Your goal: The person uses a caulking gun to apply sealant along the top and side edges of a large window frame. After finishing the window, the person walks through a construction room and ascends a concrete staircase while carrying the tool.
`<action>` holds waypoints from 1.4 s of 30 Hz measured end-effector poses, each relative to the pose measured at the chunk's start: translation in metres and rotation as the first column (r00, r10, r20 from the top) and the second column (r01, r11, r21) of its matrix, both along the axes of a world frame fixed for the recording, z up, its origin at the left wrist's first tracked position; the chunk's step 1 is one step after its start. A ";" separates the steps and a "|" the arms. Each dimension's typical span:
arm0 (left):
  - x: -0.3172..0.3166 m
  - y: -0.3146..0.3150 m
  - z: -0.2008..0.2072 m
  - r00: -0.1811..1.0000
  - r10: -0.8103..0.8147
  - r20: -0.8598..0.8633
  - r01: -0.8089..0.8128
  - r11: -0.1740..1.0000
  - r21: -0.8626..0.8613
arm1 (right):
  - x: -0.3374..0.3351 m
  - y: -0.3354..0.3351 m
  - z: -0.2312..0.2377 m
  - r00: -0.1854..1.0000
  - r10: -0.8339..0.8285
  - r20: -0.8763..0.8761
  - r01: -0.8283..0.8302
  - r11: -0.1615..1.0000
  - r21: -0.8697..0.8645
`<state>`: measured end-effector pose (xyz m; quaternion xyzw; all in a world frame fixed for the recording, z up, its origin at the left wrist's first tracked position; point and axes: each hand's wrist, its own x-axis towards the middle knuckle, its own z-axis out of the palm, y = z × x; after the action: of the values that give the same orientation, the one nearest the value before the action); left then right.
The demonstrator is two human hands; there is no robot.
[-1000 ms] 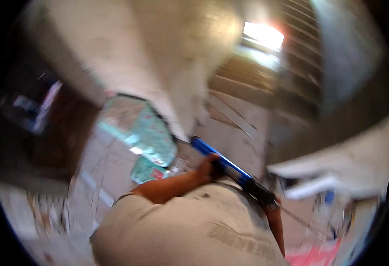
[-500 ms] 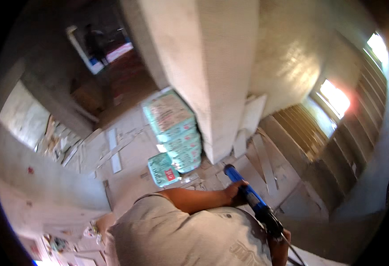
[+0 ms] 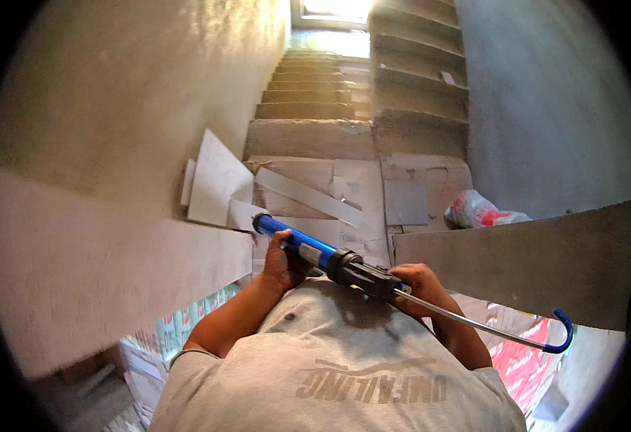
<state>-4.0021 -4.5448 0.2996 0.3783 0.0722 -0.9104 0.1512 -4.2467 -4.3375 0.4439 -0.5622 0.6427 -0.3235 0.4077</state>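
A caulking gun with a blue barrel and dark metal frame lies slantwise across my chest. My left hand is wrapped round the barrel near its front end, thumb on top. At the rear, my right hand grips the gun by its handle; the fingers and trigger are mostly hidden behind the frame. A bare steel rod runs back past my right forearm and ends in a blue hook. The front end of the barrel points away to the left.
Ahead, concrete stairs climb toward a bright window. White board offcuts lean on the left wall, and a long strip lies on the floor. A plastic bag sits right by a low wall. Wrapped packs stand behind left.
The view has swung right, from the pillar and stacked packs to the stairs. The caulking gun is now nearer the middle of the view; both hands still hold it.
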 end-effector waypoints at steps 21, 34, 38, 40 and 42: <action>-0.212 -0.198 0.018 0.966 0.206 0.157 -0.162 0.953 -0.255 | -0.229 -0.200 -0.093 0.888 -0.224 0.403 0.223 0.974 0.050; -0.372 -0.307 0.065 0.903 0.407 0.140 0.013 0.300 -0.954 | -0.422 -0.237 -0.164 -0.208 -0.640 0.740 0.631 0.490 0.601; -0.418 -0.378 0.061 0.934 0.280 0.222 0.254 -0.084 -0.964 | -0.498 -0.200 -0.222 -0.298 -0.702 0.647 0.666 0.332 0.668; -0.446 -0.411 0.057 0.843 0.192 0.502 0.524 -0.090 -0.847 | -0.515 -0.178 -0.250 -0.286 -0.811 0.510 0.704 0.183 0.686; -0.499 -0.430 0.072 0.671 0.228 0.706 0.733 -0.345 -0.586 | -0.526 -0.140 -0.296 -0.196 -0.925 0.327 0.766 0.064 0.640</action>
<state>-4.5009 -4.9748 0.3715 0.3652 -0.8185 -0.4173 0.1501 -4.7723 -4.4780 0.1484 0.2475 0.6628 -0.6211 0.3371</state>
